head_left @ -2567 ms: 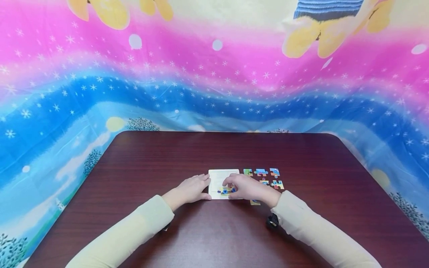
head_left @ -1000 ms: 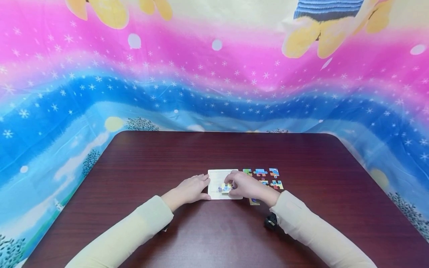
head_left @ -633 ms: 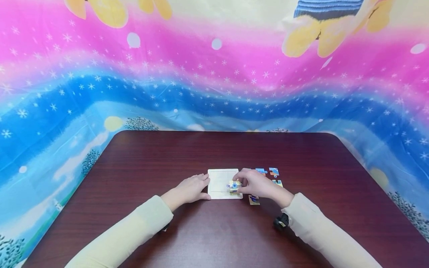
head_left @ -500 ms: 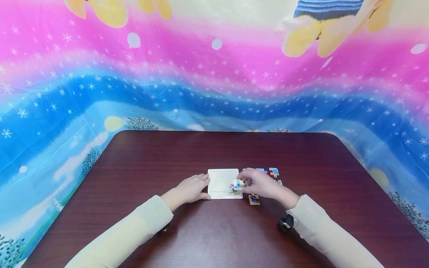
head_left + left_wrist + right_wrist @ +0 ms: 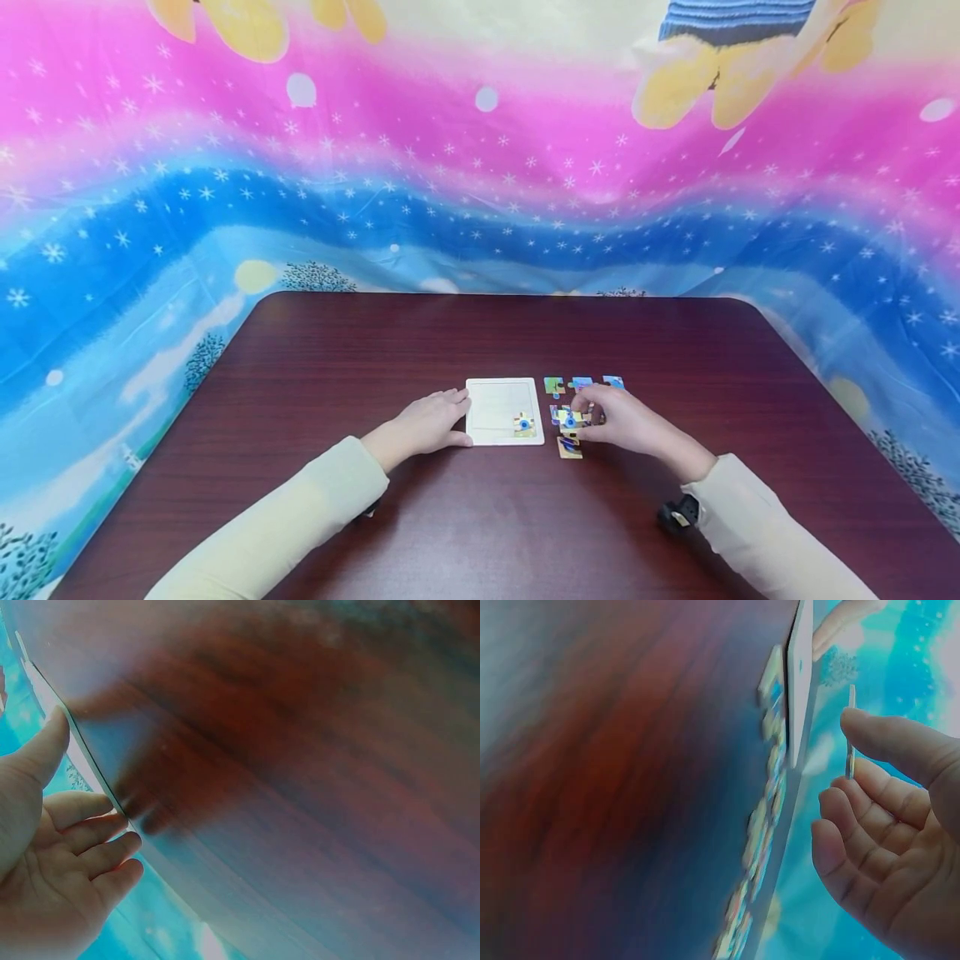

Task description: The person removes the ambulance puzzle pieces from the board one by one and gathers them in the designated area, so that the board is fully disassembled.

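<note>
My right hand [image 5: 626,421] pinches a jigsaw piece [image 5: 569,420] with a yellow and blue picture between thumb and fingers. It is held above the loose pieces right of a pale puzzle tray [image 5: 495,400]; the right wrist view shows the held jigsaw piece [image 5: 851,761] edge-on, off the table. Another jigsaw piece [image 5: 524,425] with a blue round shape lies in the tray's lower right corner. My left hand [image 5: 427,423] rests against the tray's left edge; in the left wrist view, the fingers of the left hand [image 5: 67,855] are extended, with the thumb apart.
Several loose jigsaw pieces lie right of the tray, among them a green piece [image 5: 554,386], a blue piece [image 5: 612,382] and a yellowish piece [image 5: 569,447] nearer the front. My right hand hides some. The dark wooden table [image 5: 375,350] meets a colourful cloth [image 5: 480,200] behind.
My right hand has lifted a jigsaw piece from the tray's lower part and carried it right, over the loose pieces. The left hand has stayed at the tray's edge.
</note>
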Demonstrator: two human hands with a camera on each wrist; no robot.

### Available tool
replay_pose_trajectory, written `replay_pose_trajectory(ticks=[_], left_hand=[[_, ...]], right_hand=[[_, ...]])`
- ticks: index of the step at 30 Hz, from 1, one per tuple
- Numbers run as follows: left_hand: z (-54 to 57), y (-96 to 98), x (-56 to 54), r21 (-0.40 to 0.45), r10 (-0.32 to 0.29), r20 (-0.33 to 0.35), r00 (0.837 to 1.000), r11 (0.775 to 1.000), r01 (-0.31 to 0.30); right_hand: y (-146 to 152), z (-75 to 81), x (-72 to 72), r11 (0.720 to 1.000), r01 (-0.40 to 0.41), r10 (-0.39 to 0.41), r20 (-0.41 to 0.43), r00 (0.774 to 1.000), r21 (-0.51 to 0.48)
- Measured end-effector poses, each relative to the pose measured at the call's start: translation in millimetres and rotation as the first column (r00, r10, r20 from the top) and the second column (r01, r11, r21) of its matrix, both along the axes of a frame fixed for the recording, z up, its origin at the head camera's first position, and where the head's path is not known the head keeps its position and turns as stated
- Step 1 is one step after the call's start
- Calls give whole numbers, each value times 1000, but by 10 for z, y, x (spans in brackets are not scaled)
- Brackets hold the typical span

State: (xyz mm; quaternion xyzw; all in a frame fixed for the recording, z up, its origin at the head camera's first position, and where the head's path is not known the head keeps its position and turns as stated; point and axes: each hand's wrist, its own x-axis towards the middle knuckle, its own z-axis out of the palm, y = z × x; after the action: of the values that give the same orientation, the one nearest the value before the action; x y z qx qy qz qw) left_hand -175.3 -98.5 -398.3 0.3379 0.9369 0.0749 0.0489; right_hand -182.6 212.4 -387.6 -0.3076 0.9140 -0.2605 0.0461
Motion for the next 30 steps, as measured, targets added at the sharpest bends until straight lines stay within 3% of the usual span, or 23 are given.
replay_pose_trajectory(ticks=[14, 30], left_hand=[[27, -3, 6, 5, -19, 5, 1000, 1000, 19], [-7, -3, -3, -4, -7, -7, 1000, 1000, 7]], right_hand=[[336, -84, 68, 997, -11, 3, 111, 994, 75], [379, -106, 86, 992, -24, 10, 115, 993, 121]])
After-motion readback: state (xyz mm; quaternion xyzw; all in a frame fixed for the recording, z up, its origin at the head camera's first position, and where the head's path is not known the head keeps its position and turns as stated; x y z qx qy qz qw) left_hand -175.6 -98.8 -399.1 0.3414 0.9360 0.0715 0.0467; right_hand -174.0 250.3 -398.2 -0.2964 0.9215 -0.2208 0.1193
